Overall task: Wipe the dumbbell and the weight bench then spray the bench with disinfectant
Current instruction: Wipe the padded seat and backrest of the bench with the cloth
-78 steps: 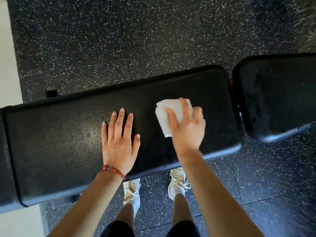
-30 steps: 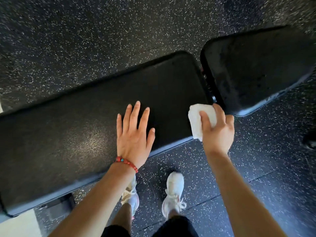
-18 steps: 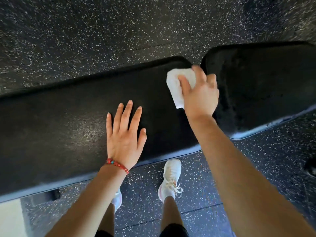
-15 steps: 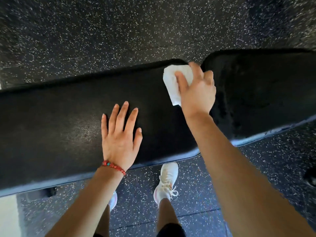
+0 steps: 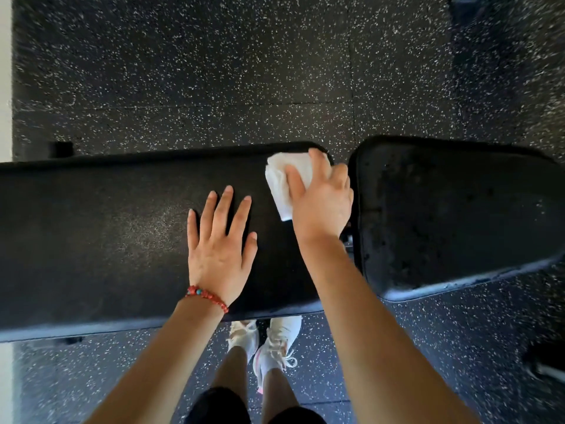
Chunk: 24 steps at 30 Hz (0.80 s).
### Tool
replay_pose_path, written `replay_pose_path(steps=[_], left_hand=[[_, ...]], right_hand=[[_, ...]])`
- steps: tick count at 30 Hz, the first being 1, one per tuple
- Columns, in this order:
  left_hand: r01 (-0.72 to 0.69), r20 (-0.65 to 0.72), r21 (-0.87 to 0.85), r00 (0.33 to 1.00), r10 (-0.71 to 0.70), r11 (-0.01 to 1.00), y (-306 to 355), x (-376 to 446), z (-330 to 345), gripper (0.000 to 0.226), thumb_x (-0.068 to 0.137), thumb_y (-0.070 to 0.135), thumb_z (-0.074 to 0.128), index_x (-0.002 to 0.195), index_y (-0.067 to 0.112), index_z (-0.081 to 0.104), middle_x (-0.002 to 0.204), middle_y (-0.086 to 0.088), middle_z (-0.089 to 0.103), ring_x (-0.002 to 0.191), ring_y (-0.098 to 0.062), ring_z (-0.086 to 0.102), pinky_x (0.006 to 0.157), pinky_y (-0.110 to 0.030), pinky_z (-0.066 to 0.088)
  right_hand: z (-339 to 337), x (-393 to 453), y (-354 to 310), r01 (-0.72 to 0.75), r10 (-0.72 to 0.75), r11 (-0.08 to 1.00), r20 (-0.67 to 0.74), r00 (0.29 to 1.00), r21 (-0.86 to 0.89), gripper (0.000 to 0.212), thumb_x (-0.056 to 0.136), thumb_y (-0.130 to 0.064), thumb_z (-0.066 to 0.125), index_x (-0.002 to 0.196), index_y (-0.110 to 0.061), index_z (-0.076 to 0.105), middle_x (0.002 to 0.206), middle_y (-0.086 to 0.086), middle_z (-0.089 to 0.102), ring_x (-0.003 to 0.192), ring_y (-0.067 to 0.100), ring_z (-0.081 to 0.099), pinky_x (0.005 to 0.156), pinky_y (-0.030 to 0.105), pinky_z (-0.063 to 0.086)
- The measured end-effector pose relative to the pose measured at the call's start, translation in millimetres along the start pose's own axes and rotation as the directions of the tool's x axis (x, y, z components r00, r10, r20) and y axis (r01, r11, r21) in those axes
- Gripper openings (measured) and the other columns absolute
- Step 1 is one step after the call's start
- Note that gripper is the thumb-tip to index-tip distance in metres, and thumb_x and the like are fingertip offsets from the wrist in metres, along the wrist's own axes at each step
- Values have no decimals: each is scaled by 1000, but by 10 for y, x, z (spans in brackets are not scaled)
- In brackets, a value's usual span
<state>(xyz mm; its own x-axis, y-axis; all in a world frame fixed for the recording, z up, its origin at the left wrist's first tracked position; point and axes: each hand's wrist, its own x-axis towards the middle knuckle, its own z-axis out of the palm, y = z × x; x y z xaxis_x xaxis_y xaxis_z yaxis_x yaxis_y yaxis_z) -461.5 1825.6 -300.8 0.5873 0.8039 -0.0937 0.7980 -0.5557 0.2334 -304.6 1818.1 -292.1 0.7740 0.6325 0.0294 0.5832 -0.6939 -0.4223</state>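
Note:
The black weight bench lies across the view: a long pad [image 5: 107,234] on the left and a shorter seat pad [image 5: 452,218] on the right, with a narrow gap between them. My right hand [image 5: 321,200] presses a folded white cloth [image 5: 282,182] onto the far right corner of the long pad, beside the gap. Flat on the long pad's middle rests my left hand [image 5: 220,243], fingers spread, a red bead bracelet on its wrist. No dumbbell or spray bottle is in view.
Black speckled rubber flooring [image 5: 214,71] surrounds the bench. My feet in white shoes [image 5: 269,341] stand under the bench's near edge. A white wall strip [image 5: 5,71] runs along the left edge. A dark object [image 5: 547,362] sits at the right edge.
My right hand carried the cloth from the long pad's near right corner across to its far right corner. The left hand stayed flat on the pad while the view shifted.

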Motion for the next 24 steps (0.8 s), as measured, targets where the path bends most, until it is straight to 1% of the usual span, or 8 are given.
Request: replay_pose_path(steps=[3,5,6,10,13,17,21,24], left_hand=[[0,-4,4,1000,0,1000,12,13,-1,50,89,33,37,136,15,42,143,-15,40,133,-35,31,108,-58,22],[12,-10,-15,1000,-13,1000,55,16,-18,49,89,33,38,134,13,45,143,-16,40,133,-36,31,108,-58,22],[14,-10,-27,1000,-14,1000,89,28,-33,49,89,33,38,134,13,45,143,-16,40,133,-35,31,108,-58,22],[-38,-1,-53,999,38,998,289,128,-62,49,90,33,38,134,12,45,143,-16,39,134,-34,29,108,-56,22],[-123,24,-75,992,125,990,487,233,-16,49,90,33,37,135,13,44,145,-15,38,135,-33,28,109,-54,19],[-187,47,-67,981,190,980,726,349,106,51,89,34,38,135,12,43,145,-15,38,135,-33,28,110,-54,15],[-172,46,-23,984,173,985,776,368,165,54,88,35,40,136,11,42,145,-15,38,135,-33,26,110,-54,11],[-190,31,-18,981,191,982,746,362,163,54,89,35,39,136,10,43,145,-15,38,135,-33,27,110,-54,12]], right_hand=[[-12,244,-69,-16,22,999,172,985,-35,49,90,-47,49,129,-17,49,107,18,55,94,34,55,81,40,40],[-74,270,-26,-14,22,999,221,975,-35,51,91,-49,45,133,-22,44,115,14,52,102,31,53,86,37,38],[-128,246,4,12,-6,1000,218,976,-26,50,90,-48,46,132,-22,47,113,15,53,99,31,54,85,37,39],[-370,35,395,136,-140,988,-66,988,-73,44,81,-45,53,111,-14,64,82,15,59,67,31,59,64,34,48],[-642,-198,961,45,-57,994,-131,990,-98,43,82,-43,56,112,-14,61,83,18,58,65,33,57,63,35,46],[-742,-375,1326,-140,135,987,-66,989,-76,48,82,-45,52,117,-11,58,87,22,57,65,39,56,63,45,50],[-606,54,1187,-158,154,984,-55,987,-82,53,82,-48,49,117,-9,61,85,21,57,67,38,56,67,40,46],[-502,510,1020,-209,205,976,-65,977,-62,56,85,-52,48,124,-12,55,94,20,56,80,37,55,73,38,41]])
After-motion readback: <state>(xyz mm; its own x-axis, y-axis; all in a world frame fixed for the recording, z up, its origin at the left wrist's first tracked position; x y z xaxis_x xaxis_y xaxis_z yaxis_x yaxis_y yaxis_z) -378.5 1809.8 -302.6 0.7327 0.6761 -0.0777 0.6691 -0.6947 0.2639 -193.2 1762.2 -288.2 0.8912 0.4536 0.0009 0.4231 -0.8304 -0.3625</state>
